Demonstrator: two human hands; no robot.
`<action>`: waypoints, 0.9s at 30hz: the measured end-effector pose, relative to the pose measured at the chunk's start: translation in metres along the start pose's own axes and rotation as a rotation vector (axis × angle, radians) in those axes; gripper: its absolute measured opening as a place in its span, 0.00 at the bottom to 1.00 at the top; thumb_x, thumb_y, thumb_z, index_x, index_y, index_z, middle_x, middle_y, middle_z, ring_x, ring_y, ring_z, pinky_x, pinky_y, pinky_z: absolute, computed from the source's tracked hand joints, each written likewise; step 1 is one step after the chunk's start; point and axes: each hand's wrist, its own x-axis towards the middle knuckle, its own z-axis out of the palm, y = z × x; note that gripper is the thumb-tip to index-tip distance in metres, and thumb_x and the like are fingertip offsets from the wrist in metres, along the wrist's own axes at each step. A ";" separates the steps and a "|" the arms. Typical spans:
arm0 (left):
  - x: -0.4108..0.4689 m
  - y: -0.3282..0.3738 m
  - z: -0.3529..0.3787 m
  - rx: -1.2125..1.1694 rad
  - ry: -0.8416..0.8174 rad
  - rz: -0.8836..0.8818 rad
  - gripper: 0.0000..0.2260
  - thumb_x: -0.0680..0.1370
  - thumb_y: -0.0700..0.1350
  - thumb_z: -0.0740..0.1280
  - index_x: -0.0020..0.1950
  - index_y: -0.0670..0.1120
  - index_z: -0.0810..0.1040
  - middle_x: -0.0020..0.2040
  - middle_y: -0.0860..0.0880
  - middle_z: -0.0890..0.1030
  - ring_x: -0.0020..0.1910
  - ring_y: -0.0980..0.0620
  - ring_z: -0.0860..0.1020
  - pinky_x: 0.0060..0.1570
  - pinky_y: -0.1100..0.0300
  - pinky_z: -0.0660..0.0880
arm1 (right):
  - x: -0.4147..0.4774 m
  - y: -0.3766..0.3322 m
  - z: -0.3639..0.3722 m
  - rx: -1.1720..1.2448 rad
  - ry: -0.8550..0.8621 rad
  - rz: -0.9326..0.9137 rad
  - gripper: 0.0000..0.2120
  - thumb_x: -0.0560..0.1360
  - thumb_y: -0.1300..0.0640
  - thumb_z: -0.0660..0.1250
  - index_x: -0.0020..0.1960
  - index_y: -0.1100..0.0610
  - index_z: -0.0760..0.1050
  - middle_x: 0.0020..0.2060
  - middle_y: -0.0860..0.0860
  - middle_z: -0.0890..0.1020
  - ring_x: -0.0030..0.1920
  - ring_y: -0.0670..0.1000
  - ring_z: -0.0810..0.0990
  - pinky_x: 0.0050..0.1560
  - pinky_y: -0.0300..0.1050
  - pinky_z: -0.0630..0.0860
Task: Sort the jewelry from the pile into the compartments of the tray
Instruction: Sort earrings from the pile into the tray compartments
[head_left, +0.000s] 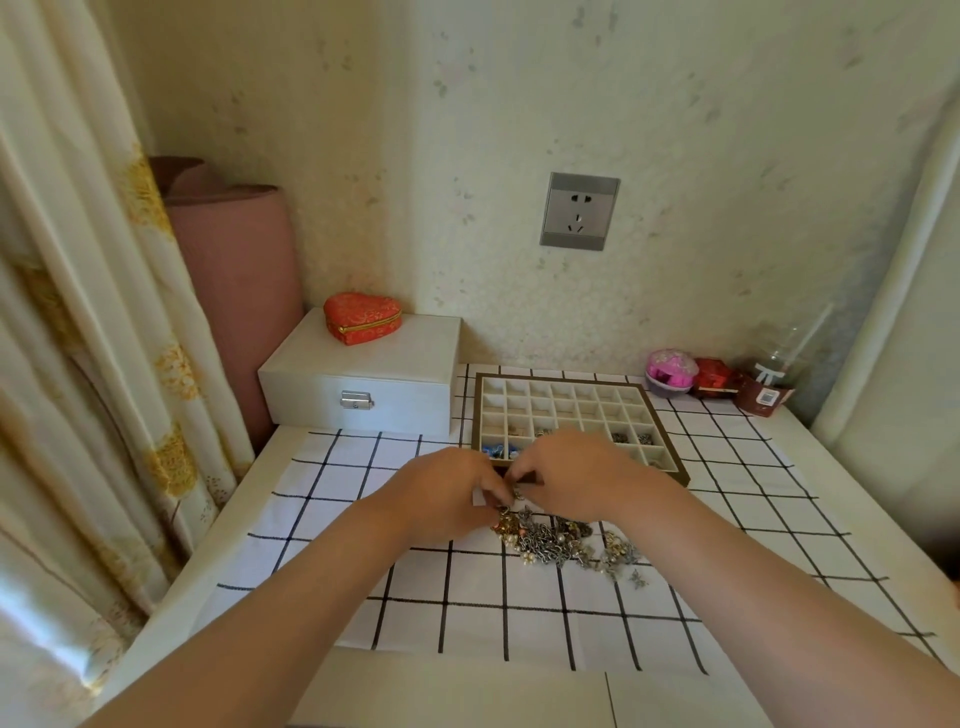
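A tangled jewelry pile (563, 543) of chains, pearls and metal charms lies on the checked cloth (467, 597). Behind it stands a brown-framed tray (670, 421) with many small cream compartments; a few in the near rows hold small pieces. My left hand (447, 491) and my right hand (571, 475) meet fingertip to fingertip just above the pile's far left edge, in front of the tray. Both pinch a small metal piece (516, 492) between them; what it is, I cannot make out.
A white jewelry box (363, 379) with a red heart-shaped case (362, 317) on top stands at the back left. A pink ball (671, 371), a red box (714, 378) and a plastic bottle (774, 379) sit at the back right. A curtain (78, 338) hangs on the left.
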 end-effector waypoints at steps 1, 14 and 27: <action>0.000 0.001 0.001 0.002 -0.005 0.001 0.10 0.77 0.49 0.70 0.56 0.59 0.84 0.47 0.61 0.76 0.37 0.69 0.69 0.37 0.74 0.59 | 0.000 0.000 0.003 -0.024 0.000 0.005 0.13 0.81 0.49 0.62 0.63 0.41 0.79 0.49 0.45 0.83 0.43 0.47 0.75 0.38 0.43 0.71; -0.006 -0.014 -0.008 -0.259 -0.061 -0.086 0.04 0.76 0.47 0.71 0.47 0.56 0.85 0.43 0.58 0.83 0.43 0.63 0.78 0.42 0.70 0.69 | 0.003 -0.003 0.003 -0.001 -0.013 0.058 0.06 0.77 0.51 0.70 0.51 0.50 0.83 0.47 0.45 0.83 0.47 0.46 0.78 0.43 0.41 0.71; 0.011 0.008 -0.020 -0.796 0.143 -0.189 0.10 0.77 0.44 0.71 0.57 0.55 0.80 0.48 0.52 0.86 0.44 0.56 0.84 0.40 0.68 0.75 | 0.002 0.012 -0.028 0.777 0.217 0.099 0.04 0.76 0.60 0.73 0.48 0.52 0.84 0.43 0.48 0.85 0.28 0.47 0.80 0.28 0.36 0.74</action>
